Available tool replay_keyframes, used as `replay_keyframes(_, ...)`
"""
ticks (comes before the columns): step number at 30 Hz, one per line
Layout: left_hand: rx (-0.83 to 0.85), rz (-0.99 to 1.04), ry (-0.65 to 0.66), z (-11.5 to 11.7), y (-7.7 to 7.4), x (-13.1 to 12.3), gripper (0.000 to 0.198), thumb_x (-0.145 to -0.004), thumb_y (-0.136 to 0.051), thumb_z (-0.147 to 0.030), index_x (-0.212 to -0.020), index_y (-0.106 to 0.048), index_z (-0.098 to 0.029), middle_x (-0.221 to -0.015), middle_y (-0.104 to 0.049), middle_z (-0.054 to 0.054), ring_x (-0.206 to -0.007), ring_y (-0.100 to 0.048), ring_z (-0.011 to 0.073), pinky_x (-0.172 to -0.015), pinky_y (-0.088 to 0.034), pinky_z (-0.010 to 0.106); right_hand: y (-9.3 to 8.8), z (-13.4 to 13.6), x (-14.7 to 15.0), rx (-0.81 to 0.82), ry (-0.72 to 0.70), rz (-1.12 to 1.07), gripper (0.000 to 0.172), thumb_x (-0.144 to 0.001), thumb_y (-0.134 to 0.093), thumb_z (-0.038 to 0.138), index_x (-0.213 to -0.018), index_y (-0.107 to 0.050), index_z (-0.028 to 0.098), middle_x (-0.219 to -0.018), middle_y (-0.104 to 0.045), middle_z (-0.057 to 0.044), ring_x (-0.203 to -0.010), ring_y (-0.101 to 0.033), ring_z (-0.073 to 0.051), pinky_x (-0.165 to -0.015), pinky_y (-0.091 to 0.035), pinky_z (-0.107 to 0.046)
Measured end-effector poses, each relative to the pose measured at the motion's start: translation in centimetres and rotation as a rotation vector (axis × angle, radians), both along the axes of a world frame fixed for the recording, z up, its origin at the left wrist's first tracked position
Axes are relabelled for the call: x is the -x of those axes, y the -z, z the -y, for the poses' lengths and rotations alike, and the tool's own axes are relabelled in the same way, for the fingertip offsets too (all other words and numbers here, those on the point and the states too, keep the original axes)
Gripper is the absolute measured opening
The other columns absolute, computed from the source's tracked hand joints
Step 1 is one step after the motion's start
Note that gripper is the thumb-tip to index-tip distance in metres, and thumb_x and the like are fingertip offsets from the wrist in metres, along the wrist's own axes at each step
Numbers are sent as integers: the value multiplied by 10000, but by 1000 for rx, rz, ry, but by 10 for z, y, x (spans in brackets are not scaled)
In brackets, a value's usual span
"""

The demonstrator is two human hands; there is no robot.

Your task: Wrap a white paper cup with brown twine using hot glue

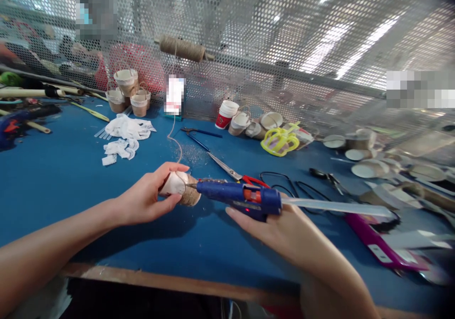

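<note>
My left hand (149, 195) grips a small paper cup (175, 184) lying on its side, partly wrapped in brown twine. From the cup a strand of twine (174, 141) runs up the table toward the back. In my right hand (273, 224) is a blue hot glue gun (227, 191), its nozzle at the edge of the wrapped part of the cup. A long translucent glue stick (337, 207) sticks out of the gun's rear, and a small red light glows on its side. Most of my right fingers are hidden behind the gun.
A twine spool (182, 49) hangs on the perforated metal screen (249, 34). Scissors (227, 167) and pliers (202, 132) lie beyond the cup. White paper scraps (128, 128), small wrapped buckets (139, 104), a yellow crown-shaped piece (280, 141) and a purple object (377, 243) are around.
</note>
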State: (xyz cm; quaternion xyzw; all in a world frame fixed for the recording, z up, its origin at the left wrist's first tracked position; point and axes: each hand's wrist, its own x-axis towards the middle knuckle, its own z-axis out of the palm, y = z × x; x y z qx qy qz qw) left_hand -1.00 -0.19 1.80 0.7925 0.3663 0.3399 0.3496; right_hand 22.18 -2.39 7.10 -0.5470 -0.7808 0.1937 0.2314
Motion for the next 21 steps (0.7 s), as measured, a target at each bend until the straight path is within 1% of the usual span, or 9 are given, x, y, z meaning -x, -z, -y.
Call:
replay_keyframes(3,-45,-28,11,1,1,0,395,-807,-460,-192,-1177,-327,-167,-833,-592,32,-619,-537,106,-552,-443,203,1,-2,-2,-8,-9,43,146,-734,-539,317,-647,-580,208,-552,-592,25,-506,-550,-133,-489,-479,-229)
replay_keyframes(7,-75,-51,24,2,1,-1,408,-808,-448,-182,-1191,-309,-166,-716,-545,-3,-551,-497,96,-496,-411,189,1,-4,-2,-15,-17,30,136,-744,-542,310,-681,-587,198,-604,-611,31,-560,-557,-124,-550,-476,-220)
replay_keyframes(9,-84,-63,30,2,1,-2,410,-809,-448,-179,-1193,-303,-169,-713,-540,-4,-543,-493,95,-488,-405,188,1,-4,-2,-7,1,23,128,-739,-554,313,-707,-590,195,-593,-607,37,-548,-549,-120,-515,-459,-213)
replay_keyframes(13,-125,-98,31,2,1,-1,410,-809,-452,-173,-1191,-303,-175,-731,-547,2,-550,-497,98,-492,-398,194,1,-4,-1,53,17,21,154,-749,-544,324,-660,-563,199,-446,-520,62,-402,-471,-98,-396,-392,-209)
replay_keyframes(17,-152,-100,48,3,0,-1,423,-803,-454,-154,-1196,-300,-180,-716,-540,-12,-538,-485,89,-495,-394,185,1,-5,0,98,10,12,179,-743,-543,315,-598,-533,212,-367,-463,73,-342,-443,-91,-357,-365,-206)
replay_keyframes(19,-150,-105,48,3,-1,-2,424,-799,-453,-144,-1193,-303,-183,-746,-553,-7,-551,-499,87,-504,-400,182,1,-6,2,125,31,-22,180,-725,-561,321,-591,-526,207,-349,-446,75,-319,-427,-86,-343,-350,-205)
replay_keyframes(21,-151,-106,39,4,-2,-2,420,-795,-455,-141,-1186,-311,-183,-795,-573,6,-581,-523,90,-530,-416,186,0,-10,2,197,64,-84,189,-708,-578,339,-600,-521,195,-350,-439,74,-304,-409,-77,-333,-337,-202)
